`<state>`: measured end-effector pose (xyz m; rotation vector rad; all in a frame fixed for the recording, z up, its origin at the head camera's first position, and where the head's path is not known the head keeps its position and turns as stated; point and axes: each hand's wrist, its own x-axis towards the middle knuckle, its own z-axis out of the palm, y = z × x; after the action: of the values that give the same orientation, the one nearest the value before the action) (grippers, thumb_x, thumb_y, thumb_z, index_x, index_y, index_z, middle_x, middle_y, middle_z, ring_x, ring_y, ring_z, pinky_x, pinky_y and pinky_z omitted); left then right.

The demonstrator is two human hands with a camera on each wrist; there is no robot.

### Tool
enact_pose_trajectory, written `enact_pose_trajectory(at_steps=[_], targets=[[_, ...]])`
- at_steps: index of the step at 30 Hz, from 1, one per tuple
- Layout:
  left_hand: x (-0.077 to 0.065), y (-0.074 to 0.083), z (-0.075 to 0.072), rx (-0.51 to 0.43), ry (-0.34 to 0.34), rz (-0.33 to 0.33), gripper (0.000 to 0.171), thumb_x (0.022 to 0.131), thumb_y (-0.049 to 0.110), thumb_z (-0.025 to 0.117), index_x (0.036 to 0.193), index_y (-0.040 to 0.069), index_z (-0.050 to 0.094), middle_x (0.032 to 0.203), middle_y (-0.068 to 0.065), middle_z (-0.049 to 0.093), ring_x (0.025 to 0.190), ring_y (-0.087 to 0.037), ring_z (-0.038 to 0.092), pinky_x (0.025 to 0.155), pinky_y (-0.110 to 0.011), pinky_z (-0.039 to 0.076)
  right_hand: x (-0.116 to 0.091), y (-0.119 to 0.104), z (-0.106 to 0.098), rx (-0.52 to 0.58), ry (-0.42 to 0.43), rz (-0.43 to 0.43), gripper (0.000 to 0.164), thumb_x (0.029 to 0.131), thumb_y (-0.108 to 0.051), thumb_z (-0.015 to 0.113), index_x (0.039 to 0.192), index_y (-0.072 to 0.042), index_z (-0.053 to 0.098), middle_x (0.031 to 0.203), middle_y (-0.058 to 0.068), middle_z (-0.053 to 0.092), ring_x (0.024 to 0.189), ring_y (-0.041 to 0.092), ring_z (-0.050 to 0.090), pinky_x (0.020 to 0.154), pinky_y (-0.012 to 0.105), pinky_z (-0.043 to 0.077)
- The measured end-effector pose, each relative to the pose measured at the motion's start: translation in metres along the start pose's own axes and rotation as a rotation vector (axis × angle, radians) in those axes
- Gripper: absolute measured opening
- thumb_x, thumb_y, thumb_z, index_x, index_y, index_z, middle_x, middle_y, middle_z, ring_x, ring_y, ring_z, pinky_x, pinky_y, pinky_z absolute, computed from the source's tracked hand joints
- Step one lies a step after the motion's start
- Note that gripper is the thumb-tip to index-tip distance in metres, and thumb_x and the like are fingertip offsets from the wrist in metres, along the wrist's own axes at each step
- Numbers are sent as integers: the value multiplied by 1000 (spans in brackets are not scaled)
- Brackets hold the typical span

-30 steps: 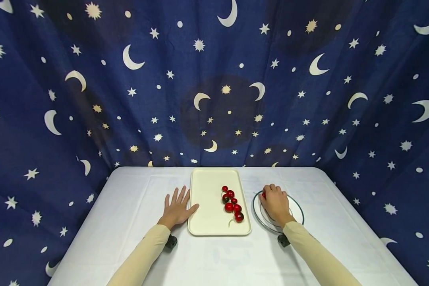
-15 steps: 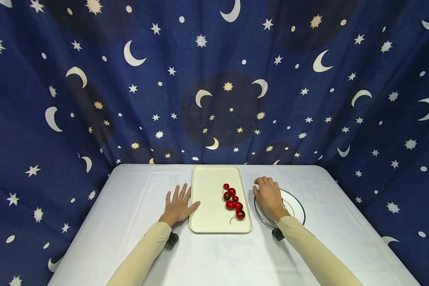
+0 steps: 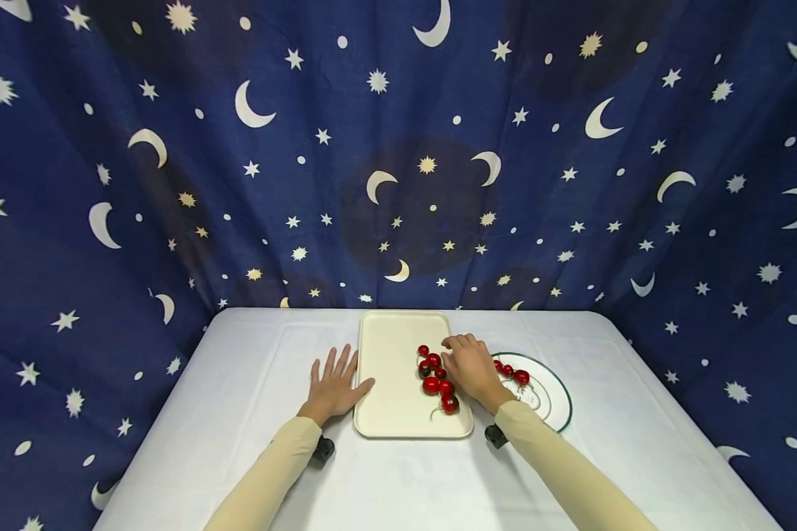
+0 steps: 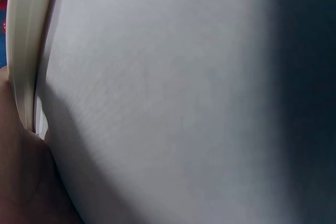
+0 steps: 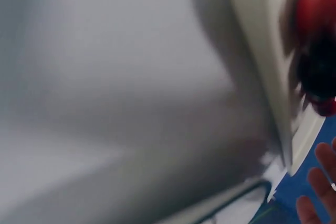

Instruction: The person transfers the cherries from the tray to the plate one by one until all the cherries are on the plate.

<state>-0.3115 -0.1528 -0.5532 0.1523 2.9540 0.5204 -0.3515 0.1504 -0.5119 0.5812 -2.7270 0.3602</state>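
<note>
A cream rectangular tray (image 3: pixel 388 332) holds several red cherries (image 3: pixel 431 386) along its right half, some with dark patches and thin stems. My left hand (image 3: pixel 332 389) lies with fingers spread on the cloth, its thumb over the tray's left rim. Over the right rim, close to the cherries, hovers my right hand (image 3: pixel 473 369) with loosely bent fingers and nothing visible in it. Its fingers (image 5: pixel 321 183) appear apart at the lower right of the right wrist view, below a red-and-dark cherry (image 5: pixel 315 11). More cherries (image 3: pixel 521 377) sit on a round white plate (image 3: pixel 559 402), partly behind the right forearm.
A white cloth (image 3: pixel 252 369) covers the table. Behind and at both sides hangs a dark blue curtain (image 3: pixel 345 251) with moons and stars. A black wrist camera (image 3: pixel 495 436) sits under the right cuff, another black camera (image 3: pixel 322 448) under the left.
My right hand has released a cherry at the plate and moved left to the tray's right side, uncovering cherries on the plate. The left hand stays in place.
</note>
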Motion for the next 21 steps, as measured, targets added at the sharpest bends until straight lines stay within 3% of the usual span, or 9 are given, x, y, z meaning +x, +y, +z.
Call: enact_pose_trajectory(at_steps=[10,17,21], targets=[[-7,7,-7,7,-8,0,83,102,65,37,167,17,16,177,-4,3,165,-33,-3,130,-62,-5,1,-17,7,11,-58,6,33,100,-27,67,126,-6,67,117,11,77,111,32,64,94,49,50],[2,-3,8,46,16,6,85,101,72,31,167,21,14,177,-1,1,165,-31,-4,130,-62,-3,0,-23,13,-25,-85,12,36,98,-28,69,127,-7,67,119,11,76,109,31,65,91,47,50],[6,-5,9,49,16,1,85,100,72,31,167,22,13,177,0,0,165,-31,-5,130,-62,-3,3,-24,12,-36,-61,2,35,96,-26,72,124,-6,67,117,12,76,107,32,65,90,47,50]])
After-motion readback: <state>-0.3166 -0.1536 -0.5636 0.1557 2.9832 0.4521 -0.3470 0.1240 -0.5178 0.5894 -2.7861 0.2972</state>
